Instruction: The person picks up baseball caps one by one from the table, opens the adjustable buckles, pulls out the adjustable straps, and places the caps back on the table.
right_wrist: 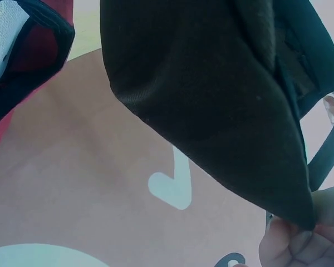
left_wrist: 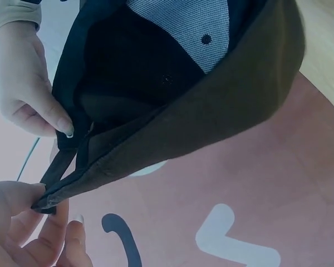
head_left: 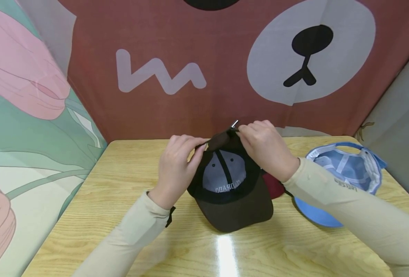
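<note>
Left hand: pinches the dark cap at its back
Right hand: pinches the back too
Blue cap: on the surface

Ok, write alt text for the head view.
A person's left hand and right hand hold the back edge of a dark cap at a wooden table, its inside facing the camera. A blue cap lies to the right, partly hidden by the right sleeve, and something red shows behind the dark cap. A brown cartoon-print backdrop rises behind.
</note>
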Tool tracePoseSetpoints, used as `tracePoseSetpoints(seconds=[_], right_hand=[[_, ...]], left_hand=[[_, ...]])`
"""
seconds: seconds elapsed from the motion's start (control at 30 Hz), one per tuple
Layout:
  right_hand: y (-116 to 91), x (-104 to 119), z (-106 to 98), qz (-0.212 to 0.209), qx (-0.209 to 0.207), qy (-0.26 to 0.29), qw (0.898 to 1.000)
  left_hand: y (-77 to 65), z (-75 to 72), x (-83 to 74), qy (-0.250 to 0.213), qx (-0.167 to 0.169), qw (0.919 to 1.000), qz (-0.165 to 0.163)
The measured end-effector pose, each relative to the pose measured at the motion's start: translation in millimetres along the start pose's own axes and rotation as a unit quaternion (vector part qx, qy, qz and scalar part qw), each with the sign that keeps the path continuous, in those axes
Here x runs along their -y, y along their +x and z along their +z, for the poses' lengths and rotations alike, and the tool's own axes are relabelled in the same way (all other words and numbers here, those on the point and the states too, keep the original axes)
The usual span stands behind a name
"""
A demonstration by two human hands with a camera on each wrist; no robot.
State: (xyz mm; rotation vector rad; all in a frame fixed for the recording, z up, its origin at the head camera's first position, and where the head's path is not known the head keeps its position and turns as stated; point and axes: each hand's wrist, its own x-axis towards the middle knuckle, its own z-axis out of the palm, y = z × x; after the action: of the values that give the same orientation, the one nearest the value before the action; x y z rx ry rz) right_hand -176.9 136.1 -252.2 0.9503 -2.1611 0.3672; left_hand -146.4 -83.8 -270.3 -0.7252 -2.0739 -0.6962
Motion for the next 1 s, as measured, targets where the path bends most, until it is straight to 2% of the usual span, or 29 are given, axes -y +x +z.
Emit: tracePoseSetpoints(seconds=[0.17, 0.6, 0.77, 0.9, 1.0], right_hand=[[0, -1, 1, 0.0, -0.005, 0.005, 1.0], [2, -3, 2, 0.037, 0.015, 0.019, 0.999], [2, -6, 0, 0.096, 0.026, 0.049, 0.994], [2, -8, -3, 0.149, 0.024, 0.106, 0.983], [3, -8, -3, 0.171, 0.014, 0.146, 0.974]], left_hand=[[-0.4, 0.1, 0.2, -0.003, 0.002, 1.0, -0.002], [-3.5, 0.9, 4.6, -0.012, -0.02, 0.9997, 0.011], [-6.3, -1.0, 8.2, -0.034, -0.035, 0.9986, 0.019], [-9.2, -1.4, 12.5, -0.051, -0.042, 0.9967, 0.047], [-10.8, -1.5, 14.8, -0.062, -0.033, 0.9947, 0.075]])
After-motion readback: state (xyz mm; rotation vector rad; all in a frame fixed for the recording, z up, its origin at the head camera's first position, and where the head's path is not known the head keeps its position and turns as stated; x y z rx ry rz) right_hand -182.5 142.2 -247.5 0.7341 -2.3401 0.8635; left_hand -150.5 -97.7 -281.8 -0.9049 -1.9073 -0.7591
